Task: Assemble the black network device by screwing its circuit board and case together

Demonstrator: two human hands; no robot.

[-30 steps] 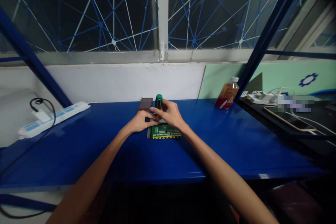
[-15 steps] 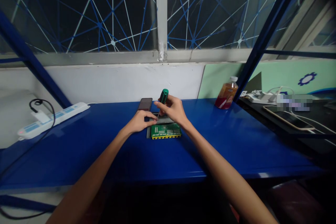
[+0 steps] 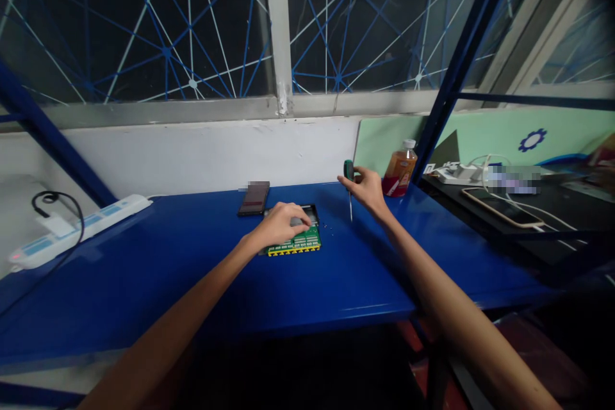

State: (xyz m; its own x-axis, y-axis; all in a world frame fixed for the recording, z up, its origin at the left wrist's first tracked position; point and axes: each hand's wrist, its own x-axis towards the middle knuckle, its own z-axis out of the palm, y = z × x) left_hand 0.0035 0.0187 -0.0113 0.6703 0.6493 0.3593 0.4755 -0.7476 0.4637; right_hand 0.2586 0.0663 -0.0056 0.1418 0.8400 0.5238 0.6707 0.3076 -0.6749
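My right hand grips a screwdriver by its dark green handle, the thin shaft pointing down over the blue table to the right of the board. My left hand reaches over an opened device with a green circuit board, which has a yellow strip along its front edge. The left thumb and fingers are bent close together above the board, and what they pinch, if anything, is hidden. Behind the board shows the dark frame of the device. Several tiny pieces, perhaps screws, lie just right of it.
A dark phone lies behind the left hand. A drink bottle stands at the back right. The power strip with a cable lies at the left. On the black surface at right is another phone among white cables.
My right hand has lifted the screwdriver off the device and moved right. My left hand has shifted across the board, beyond the fingers' earlier spot. The view has turned slightly right.
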